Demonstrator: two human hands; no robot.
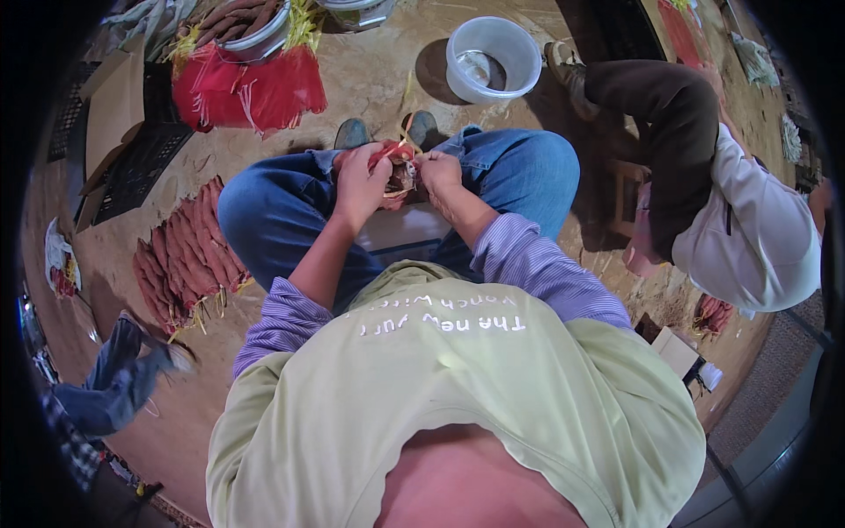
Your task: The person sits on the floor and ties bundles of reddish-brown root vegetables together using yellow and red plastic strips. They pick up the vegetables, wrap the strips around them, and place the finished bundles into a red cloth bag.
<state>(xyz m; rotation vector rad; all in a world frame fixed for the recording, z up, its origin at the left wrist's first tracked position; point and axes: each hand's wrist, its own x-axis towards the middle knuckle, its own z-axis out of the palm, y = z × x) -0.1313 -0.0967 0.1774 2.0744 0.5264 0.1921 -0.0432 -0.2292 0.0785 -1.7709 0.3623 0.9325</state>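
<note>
Between my knees, my left hand grips a red mesh bag with something dark and brownish showing at its opening. My right hand pinches the right edge of that opening, fingers closed on it. Pale yellow strips stick up from the bag. What the bag holds cannot be made out clearly. Below the hands, a white box-like surface shows between my thighs. To the left on the floor lies a row of filled red mesh bags, long and narrow, with yellow ties at their lower ends.
Ahead stand an empty translucent bucket and a bucket heaped with long reddish-brown items, beside flat red mesh bags. A cardboard box and black crates lie left. A seated person is close on the right; another person's legs show lower left.
</note>
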